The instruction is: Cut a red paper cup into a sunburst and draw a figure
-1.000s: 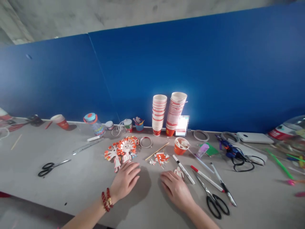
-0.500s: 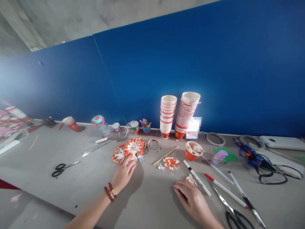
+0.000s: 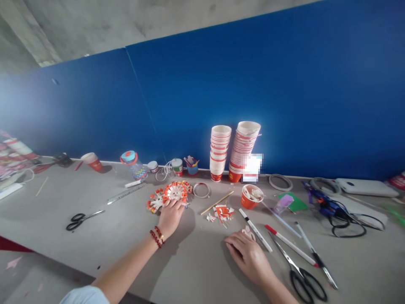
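My left hand [image 3: 171, 217], with red bead bracelets on the wrist, reaches to a small pile of paper-cup animal faces. Its bent fingers grip the lower edge of the top one, a round white face with an orange-and-white fringe [image 3: 176, 192]. Another fringed face [image 3: 155, 201] lies partly under it at the left; the fingertips' undersides are hidden. Palm down, my right hand [image 3: 248, 255] rests loosely on the table, holding nothing I can see. Just beyond its knuckles lies a cut pale paper piece [image 3: 248, 232], partly covered by the hand.
Paper scraps [image 3: 223, 212] and a wooden stick [image 3: 217, 202] lie between the hands. Scissors [image 3: 295, 268], markers [image 3: 292, 247] and a glue gun [image 3: 327, 204] are at right. Stacked paper cups [image 3: 220, 152] stand by the blue panel. Other scissors [image 3: 84, 218] lie left.
My left hand has shifted forward and slightly right, further over the top paper face. My right hand stays on the table. The whole view has moved slightly.
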A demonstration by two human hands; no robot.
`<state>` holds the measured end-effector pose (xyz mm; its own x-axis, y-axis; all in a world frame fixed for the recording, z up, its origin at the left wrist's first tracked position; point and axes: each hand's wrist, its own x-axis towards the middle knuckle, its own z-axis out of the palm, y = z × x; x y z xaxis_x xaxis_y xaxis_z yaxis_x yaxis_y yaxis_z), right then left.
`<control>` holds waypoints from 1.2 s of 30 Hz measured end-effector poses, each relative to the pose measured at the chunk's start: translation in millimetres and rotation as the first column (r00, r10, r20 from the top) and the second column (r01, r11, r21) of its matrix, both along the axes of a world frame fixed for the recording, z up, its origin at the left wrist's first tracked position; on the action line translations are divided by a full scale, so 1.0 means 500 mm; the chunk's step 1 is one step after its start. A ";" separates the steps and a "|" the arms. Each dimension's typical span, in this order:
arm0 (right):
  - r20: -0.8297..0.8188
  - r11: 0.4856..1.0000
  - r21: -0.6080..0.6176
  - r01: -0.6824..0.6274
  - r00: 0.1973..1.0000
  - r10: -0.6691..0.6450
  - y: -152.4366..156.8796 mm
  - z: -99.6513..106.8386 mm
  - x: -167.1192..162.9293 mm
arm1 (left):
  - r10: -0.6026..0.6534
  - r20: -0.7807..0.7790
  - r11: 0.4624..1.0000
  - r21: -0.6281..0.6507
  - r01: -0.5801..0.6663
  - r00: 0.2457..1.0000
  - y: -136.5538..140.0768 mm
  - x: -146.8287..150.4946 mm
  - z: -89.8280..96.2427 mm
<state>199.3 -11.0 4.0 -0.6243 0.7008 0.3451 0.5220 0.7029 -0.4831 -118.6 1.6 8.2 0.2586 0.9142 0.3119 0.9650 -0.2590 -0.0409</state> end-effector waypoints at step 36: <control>0.034 0.998 -0.006 0.062 0.998 -0.062 0.012 0.014 0.012 | -0.391 -0.253 0.891 0.136 0.433 0.885 0.404 0.164 0.555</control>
